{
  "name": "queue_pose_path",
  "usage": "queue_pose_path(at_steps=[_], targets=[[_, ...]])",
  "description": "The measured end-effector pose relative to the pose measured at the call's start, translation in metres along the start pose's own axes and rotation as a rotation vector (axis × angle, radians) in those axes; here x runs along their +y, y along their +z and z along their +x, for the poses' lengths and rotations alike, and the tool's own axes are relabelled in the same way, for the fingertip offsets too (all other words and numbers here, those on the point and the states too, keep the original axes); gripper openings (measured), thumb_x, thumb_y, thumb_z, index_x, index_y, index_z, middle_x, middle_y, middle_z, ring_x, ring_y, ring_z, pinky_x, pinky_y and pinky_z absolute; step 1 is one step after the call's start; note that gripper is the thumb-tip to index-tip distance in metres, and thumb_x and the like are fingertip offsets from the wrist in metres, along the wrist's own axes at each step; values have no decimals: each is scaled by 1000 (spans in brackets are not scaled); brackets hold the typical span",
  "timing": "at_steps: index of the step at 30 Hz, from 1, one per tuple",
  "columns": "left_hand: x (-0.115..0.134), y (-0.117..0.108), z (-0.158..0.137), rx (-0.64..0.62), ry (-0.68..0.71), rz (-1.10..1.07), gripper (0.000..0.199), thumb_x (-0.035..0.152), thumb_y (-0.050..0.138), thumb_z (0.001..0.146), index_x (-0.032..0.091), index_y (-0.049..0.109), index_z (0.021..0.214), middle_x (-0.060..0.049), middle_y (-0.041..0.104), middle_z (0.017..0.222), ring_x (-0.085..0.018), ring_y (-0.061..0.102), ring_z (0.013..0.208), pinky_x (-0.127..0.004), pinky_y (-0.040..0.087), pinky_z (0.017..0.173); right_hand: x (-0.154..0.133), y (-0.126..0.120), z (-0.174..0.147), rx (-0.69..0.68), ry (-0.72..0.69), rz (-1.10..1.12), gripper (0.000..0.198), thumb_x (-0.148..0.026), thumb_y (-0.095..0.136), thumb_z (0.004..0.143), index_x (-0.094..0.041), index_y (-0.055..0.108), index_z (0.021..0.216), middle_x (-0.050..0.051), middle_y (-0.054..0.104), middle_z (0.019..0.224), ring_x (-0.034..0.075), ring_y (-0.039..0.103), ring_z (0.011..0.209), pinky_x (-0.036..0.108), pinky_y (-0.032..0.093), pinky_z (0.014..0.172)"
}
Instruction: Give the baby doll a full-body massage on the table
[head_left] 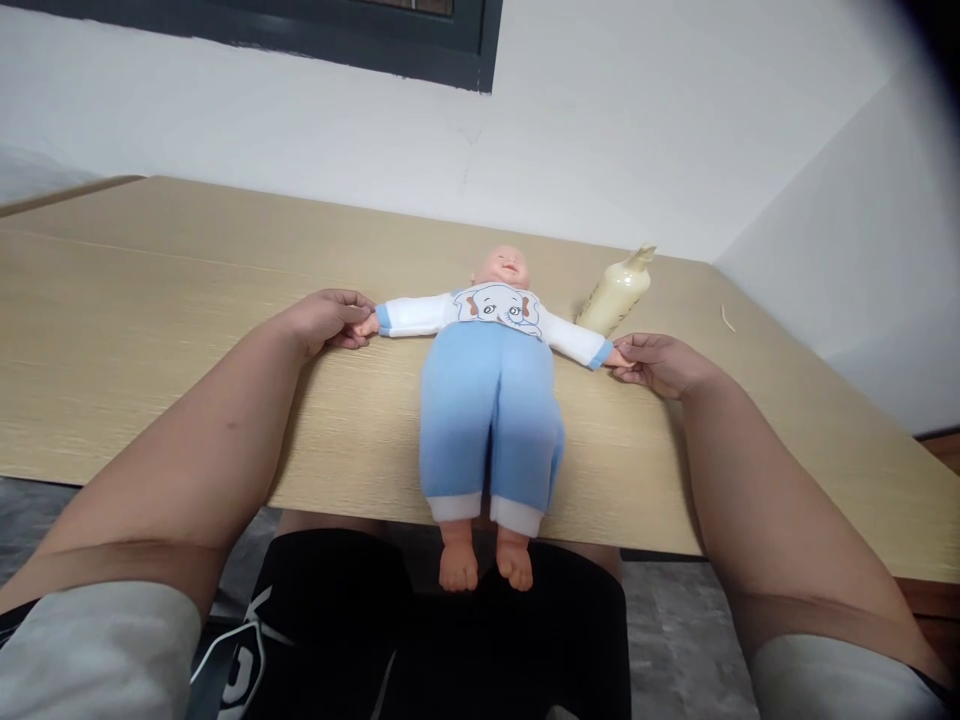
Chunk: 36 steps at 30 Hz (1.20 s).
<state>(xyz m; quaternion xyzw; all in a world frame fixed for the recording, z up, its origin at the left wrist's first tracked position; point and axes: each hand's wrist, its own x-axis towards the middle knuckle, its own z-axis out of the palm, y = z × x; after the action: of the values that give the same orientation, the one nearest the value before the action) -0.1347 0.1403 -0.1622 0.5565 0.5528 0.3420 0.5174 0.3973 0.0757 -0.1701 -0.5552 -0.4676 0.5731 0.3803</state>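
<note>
A baby doll [491, 390] lies on its back on the wooden table [150, 330], head away from me, arms spread wide. It wears a white top with an elephant print and blue trousers, and its bare feet hang over the near table edge. My left hand [326, 318] pinches the doll's hand on the left side. My right hand [656, 362] pinches the doll's other hand on the right. A cream baby bottle [619, 292] lies tilted on the table just behind the doll's right-side arm, close to my right hand.
The table runs to a white wall at the back and right. A small pale scrap [727, 318] lies on the table at the far right. My lap in black shorts [442, 630] sits under the near edge.
</note>
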Motion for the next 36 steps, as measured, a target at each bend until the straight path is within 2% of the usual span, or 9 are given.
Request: queue_pose_path(at_steps=[3,7,13,17,21,26,31,36], targets=[[-2,-3,1,-3,-4,-23,29,25,79,65,16,69,91,-8,70,76,-14,63,58,-20,52,50,1,-4,0,-11,4,26,22,-21,81,70,-15,72,90,9,70,87,14,65,71,21,60,64],[-4,-5,1,-71,6,-54,36,20,82,62,16,68,95,-6,69,73,-13,63,58,-18,51,51,0,-7,0,-13,25,13,29,-20,84,66,-19,72,93,7,71,92,14,67,77,21,60,69],[-7,-5,6,-27,-6,-47,40,17,87,59,15,67,93,-7,69,72,-12,61,56,-17,49,48,-7,5,-3,-52,38,-86,35,-31,91,61,-16,68,83,3,68,77,8,58,61,20,52,58],[-10,-6,10,-11,-1,-18,41,20,88,58,15,68,93,-7,69,71,-12,61,56,-17,50,48,-7,9,-3,21,33,-68,37,-32,93,57,-16,66,78,3,67,77,8,56,59,21,52,56],[-11,-6,11,-13,7,-17,41,21,89,58,14,68,93,-8,68,72,-12,61,56,-17,49,48,-5,9,-2,58,24,-63,28,-27,88,65,-16,66,78,5,67,79,9,57,61,21,55,58],[-10,-4,9,-23,20,-44,35,21,86,60,14,67,88,-8,68,70,-11,59,54,-17,47,45,-2,3,-1,25,16,-14,14,-20,78,75,-15,70,86,7,68,84,11,62,66,20,59,63],[-3,-4,0,-42,3,-72,37,24,82,62,15,69,96,-6,68,74,-13,63,61,-19,50,52,2,-7,0,-19,19,29,27,-12,76,73,-17,72,99,10,72,99,16,69,82,22,62,72],[-3,-5,1,-44,-7,-72,45,21,85,58,14,69,100,-7,70,76,-13,63,59,-19,49,49,1,-5,0,-10,29,0,29,-14,80,70,-17,72,97,9,72,97,15,69,80,22,63,72]])
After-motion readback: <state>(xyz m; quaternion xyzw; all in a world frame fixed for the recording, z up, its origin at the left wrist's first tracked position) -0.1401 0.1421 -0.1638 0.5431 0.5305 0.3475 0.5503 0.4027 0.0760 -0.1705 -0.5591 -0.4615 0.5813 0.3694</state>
